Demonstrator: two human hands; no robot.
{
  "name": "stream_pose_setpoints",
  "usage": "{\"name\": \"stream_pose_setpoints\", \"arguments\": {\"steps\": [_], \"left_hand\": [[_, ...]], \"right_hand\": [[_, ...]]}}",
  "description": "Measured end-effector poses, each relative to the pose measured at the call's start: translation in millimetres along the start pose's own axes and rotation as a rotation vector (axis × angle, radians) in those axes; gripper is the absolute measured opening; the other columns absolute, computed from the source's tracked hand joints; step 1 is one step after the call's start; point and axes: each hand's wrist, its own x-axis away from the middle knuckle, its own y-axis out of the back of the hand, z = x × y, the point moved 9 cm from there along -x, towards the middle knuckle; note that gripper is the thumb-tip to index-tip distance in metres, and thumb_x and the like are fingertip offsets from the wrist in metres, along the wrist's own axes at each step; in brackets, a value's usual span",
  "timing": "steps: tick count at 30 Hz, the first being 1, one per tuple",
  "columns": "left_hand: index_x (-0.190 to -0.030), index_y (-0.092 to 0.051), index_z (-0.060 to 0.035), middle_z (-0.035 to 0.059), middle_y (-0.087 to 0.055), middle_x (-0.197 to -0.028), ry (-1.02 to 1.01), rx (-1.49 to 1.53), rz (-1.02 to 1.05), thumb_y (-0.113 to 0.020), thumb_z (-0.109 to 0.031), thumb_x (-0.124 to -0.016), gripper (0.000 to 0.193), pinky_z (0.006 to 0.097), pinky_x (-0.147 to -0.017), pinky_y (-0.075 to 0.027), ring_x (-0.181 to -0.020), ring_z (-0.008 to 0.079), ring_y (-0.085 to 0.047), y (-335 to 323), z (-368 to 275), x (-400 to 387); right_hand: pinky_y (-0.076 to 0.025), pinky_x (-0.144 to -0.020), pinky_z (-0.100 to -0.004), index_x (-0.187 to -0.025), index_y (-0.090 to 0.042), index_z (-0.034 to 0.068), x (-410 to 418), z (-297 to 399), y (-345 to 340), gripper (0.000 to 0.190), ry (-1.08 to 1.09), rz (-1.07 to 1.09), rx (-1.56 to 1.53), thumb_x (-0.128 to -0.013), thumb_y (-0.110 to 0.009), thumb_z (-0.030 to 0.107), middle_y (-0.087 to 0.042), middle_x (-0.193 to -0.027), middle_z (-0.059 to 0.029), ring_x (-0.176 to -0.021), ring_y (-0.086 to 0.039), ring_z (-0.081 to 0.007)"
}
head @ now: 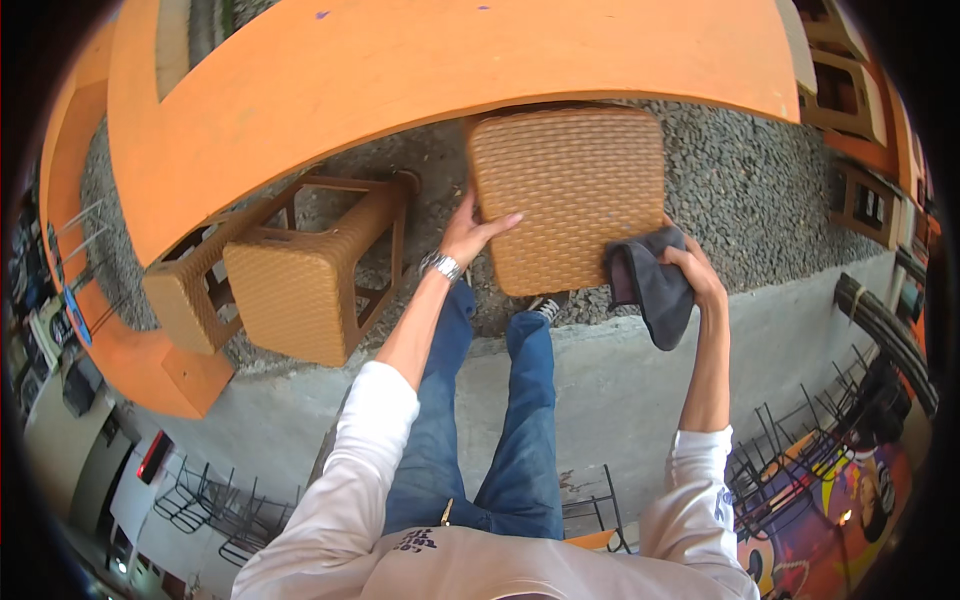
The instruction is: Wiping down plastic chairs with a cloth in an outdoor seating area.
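Note:
A tan woven-pattern plastic stool [570,187] is in front of me, its square seat facing up and its far edge close to the orange tabletop. My left hand [471,234] grips the stool's left side, the thumb lying over the seat. At the near right corner, my right hand [694,262] holds a dark grey cloth [656,289] against the stool. Part of the cloth hangs below the seat's edge. The fingers of both hands are partly hidden by the stool.
An orange table [480,60] spans the far side. Two more tan stools, a nearer one [289,300] and another [180,307], lie tipped at left. Gravel [750,195] covers the ground beside a concrete ledge [630,390]. Black metal racks [787,457] stand at lower right.

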Motion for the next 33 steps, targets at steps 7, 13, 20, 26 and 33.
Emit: {"name": "stream_pose_setpoints", "arguments": {"steps": [7, 13, 20, 26, 33], "left_hand": [[-0.149, -0.023, -0.0043, 0.0283, -0.044, -0.139, -0.328, -0.725, -0.491, -0.082, -0.043, -0.07, 0.107, 0.0423, -0.103, -0.041, -0.126, 0.0371, -0.048, 28.9, -27.0, 40.4], [-0.084, -0.071, -0.0033, 0.0066, -0.071, -0.071, -0.038, -0.5, -0.472, -0.081, -0.008, -0.072, 0.016, 0.0274, -0.054, -0.054, -0.058, 0.0126, -0.066, 130.7, 46.0, 240.2], [-0.119, -0.056, -0.0048, 0.0176, -0.067, -0.101, 0.706, 0.209, -0.733, -0.071, -0.042, -0.084, 0.054, 0.0391, -0.064, -0.055, -0.077, 0.024, -0.067, 203.1, 215.6, 550.4], [-0.145, -0.033, -0.0076, 0.0197, -0.044, -0.142, 0.88, 0.763, -0.616, -0.054, -0.073, -0.08, 0.095, 0.0485, -0.102, -0.039, -0.123, 0.0332, -0.051, 46.0, 199.6, 570.3], [-0.145, -0.033, -0.0117, 0.0135, -0.044, -0.144, 0.303, 0.86, -0.556, -0.062, -0.063, -0.082, 0.086, 0.0453, -0.098, -0.044, -0.121, 0.0277, -0.054, 108.9, 85.5, 575.1]], "right_hand": [[-0.046, -0.067, -0.03, -0.085, -0.059, 0.0, 56.9, -22.7, 4.4, 0.016, 0.217, -0.572, 0.07, -0.073, -0.058, 0.012, -0.06, -0.076, -0.0026, -0.071, -0.054, -0.0143], [-0.047, -0.067, -0.0335, -0.083, -0.062, -0.002, 223.3, -122.6, -4.1, 0.02, -0.004, -0.657, 0.17, -0.07, -0.061, 0.013, -0.062, -0.075, -0.0068, -0.07, -0.055, -0.0171], [-0.048, -0.094, -0.0416, -0.111, -0.063, -0.008, 317.0, -272.6, -4.4, 0.063, -0.47, -0.405, 0.624, -0.061, -0.07, 0.03, -0.063, -0.112, -0.0296, -0.107, -0.061, -0.0403], [-0.046, -0.097, -0.0405, -0.114, -0.062, -0.006, 276.3, -233.2, -34.2, 0.067, -0.333, -0.288, 0.675, -0.062, -0.071, 0.036, -0.063, -0.114, -0.0288, -0.111, -0.06, -0.04], [-0.049, -0.088, -0.0406, -0.114, -0.064, 0.005, 201.3, -30.8, -97.1, 0.058, 0.152, -0.246, 0.784, -0.063, -0.07, 0.032, -0.069, -0.1, -0.0203, -0.098, -0.065, -0.0342]]}}
